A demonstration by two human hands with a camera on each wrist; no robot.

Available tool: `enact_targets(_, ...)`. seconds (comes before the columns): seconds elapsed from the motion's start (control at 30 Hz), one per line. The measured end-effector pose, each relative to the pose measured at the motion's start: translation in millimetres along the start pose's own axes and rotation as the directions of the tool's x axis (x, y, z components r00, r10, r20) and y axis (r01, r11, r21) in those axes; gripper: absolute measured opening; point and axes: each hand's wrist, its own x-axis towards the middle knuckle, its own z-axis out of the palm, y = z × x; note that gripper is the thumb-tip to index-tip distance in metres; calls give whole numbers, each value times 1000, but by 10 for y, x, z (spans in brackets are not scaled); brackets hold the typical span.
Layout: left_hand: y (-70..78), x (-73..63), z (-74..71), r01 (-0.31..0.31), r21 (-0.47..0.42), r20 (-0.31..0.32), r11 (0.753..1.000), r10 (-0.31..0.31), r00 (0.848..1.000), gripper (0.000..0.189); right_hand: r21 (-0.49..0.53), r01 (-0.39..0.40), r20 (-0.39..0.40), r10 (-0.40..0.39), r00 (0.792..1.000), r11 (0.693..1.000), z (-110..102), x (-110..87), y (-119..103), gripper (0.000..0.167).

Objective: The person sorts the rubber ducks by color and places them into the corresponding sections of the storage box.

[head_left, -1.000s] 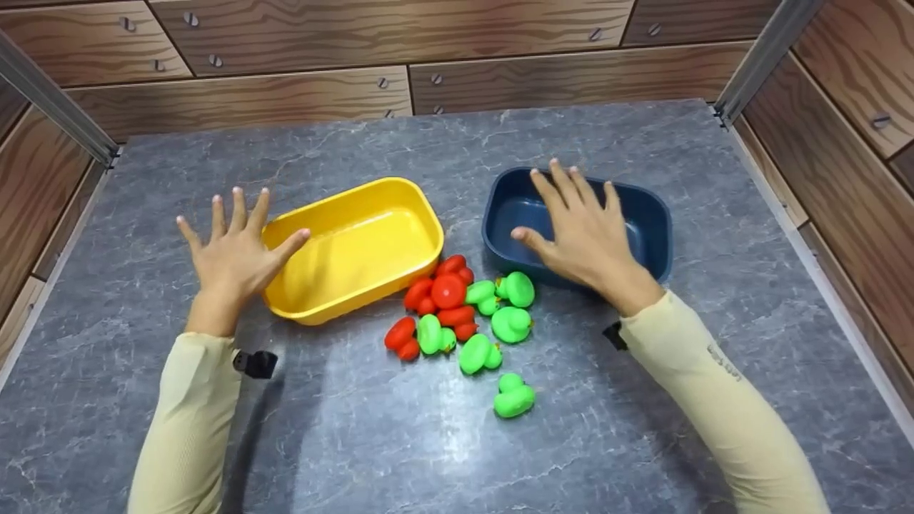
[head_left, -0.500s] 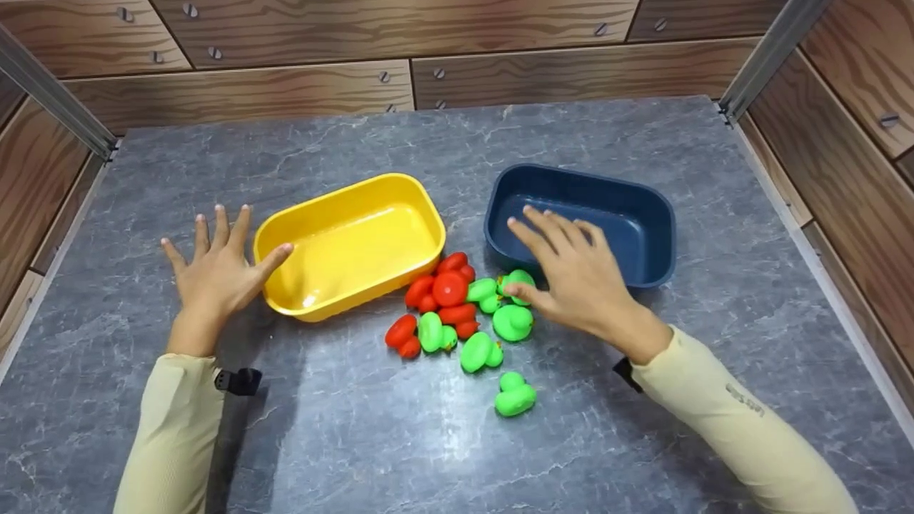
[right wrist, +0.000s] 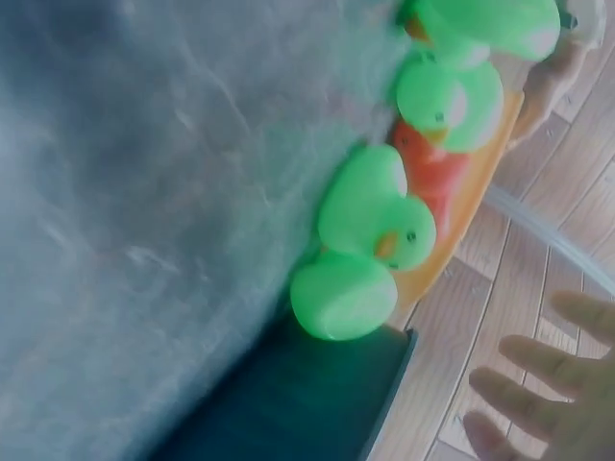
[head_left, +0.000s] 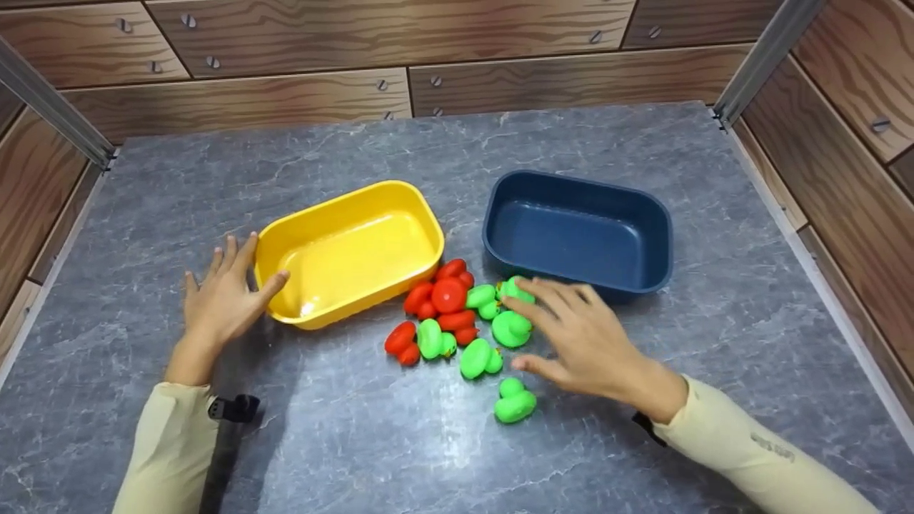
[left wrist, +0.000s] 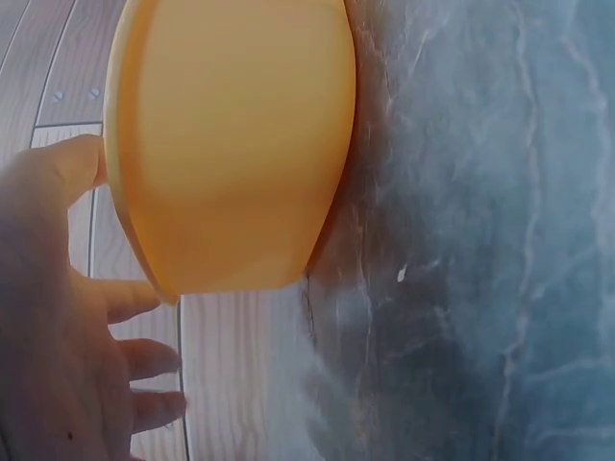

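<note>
My left hand (head_left: 225, 300) is at the left end of a yellow plastic tub (head_left: 335, 210), thumb overlapping its rim in the head view and the other fingers spread beside it. In the left wrist view, thumb and index fingertips lie right at the rim of the tub (left wrist: 231, 154). My right hand (head_left: 589, 343), fingers extended and slightly bent, is over the right side of a cluster of rubber ducks. Green ducks, one of them (head_left: 512, 328) partly by the fingertips, lie mixed with red ducks (head_left: 450, 295). Neither hand holds anything.
A dark blue tub (head_left: 582, 232) stands right of the yellow one, behind the green ducks. One green duck (head_left: 514, 401) lies nearer the front. The grey marbled table (head_left: 400, 457) has wood-patterned panels (head_left: 300, 100) behind and at both sides.
My right hand has come down and back from over the blue tub to the green ducks. The left hand has moved nearer to me along the yellow tub's left end. Tubs and ducks stay put.
</note>
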Motion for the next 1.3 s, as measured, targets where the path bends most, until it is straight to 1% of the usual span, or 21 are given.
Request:
enact_targets(0.1,-13,-30,3,3,-33,0,999,-3,1000,86,52,12,13,-13,1000,999,15,-87,-41,71)
enact_targets(0.17,-21,-49,10,10,-57,1,998,-10,1000,85,80,8,55,-13,998,997,20,-140,-64,67)
enact_targets(0.23,-30,-67,19,19,-78,-3,997,-19,1000,85,113,-4,118,-10,993,994,23,-186,-82,64)
enact_targets(0.33,-46,-87,38,26,-119,-16,993,-28,999,85,159,-35,213,0,977,987,24,-234,-104,62)
enact_targets(0.47,-76,-114,70,26,-177,-40,984,-34,999,85,202,-84,313,17,950,976,28,-270,-133,62)
enact_targets(0.6,-94,-119,68,27,-225,-59,974,-41,997,81,250,-137,398,27,917,959,33,-272,-135,61)
enact_targets(0.73,-111,-126,78,15,-262,-77,965,-36,996,76,279,-185,478,30,878,942,46,-263,-133,61)
enact_targets(0.8,-119,-129,87,7,-276,-86,961,-32,996,74,287,-210,520,32,854,935,58,-255,-132,61)
enact_targets(0.87,-122,-132,90,2,-289,-91,957,-29,995,72,304,-245,564,34,825,920,72,-248,-125,61)
enact_targets(1.0,-123,-137,79,-6,-332,-91,943,-26,996,71,350,-327,646,27,763,878,105,-224,-99,59)
enact_targets(1.1,-117,-137,65,-3,-364,-71,931,-25,997,71,368,-371,685,21,728,852,119,-207,-80,57)
enact_targets(1.2,-113,-138,62,8,-391,-44,920,-27,999,73,366,-385,704,19,710,847,131,-198,-69,55)
enact_targets(1.27,-118,-147,70,16,-411,-31,912,-31,999,73,367,-383,708,13,706,848,139,-194,-67,54)
enact_targets(1.3,-125,-152,77,21,-421,-25,907,-35,999,73,372,-378,705,7,709,848,142,-194,-66,53)
